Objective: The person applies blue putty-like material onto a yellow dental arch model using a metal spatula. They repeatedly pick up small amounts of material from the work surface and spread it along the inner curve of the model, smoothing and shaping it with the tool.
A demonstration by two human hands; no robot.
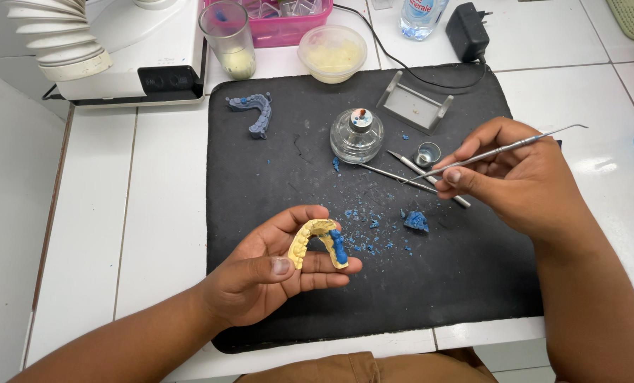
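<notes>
My left hand point(274, 266) lies palm up over the black mat point(274, 156) and holds a yellow dental arch model point(310, 237) with blue wax point(338, 245) along one side. My right hand point(519, 177) grips a thin metal carving tool point(497, 150) like a pen, its tip pointing left above the mat. A lump of blue wax point(416, 221) and scattered blue crumbs lie between the hands.
On the mat are a glass spirit lamp point(357, 135), a blue wax arch point(256, 113), two metal instruments point(402, 174), a small glass dish point(428, 152) and a grey stand point(416, 105). Behind: a cup point(228, 39), a lidded tub point(332, 51), a pink tray point(281, 21).
</notes>
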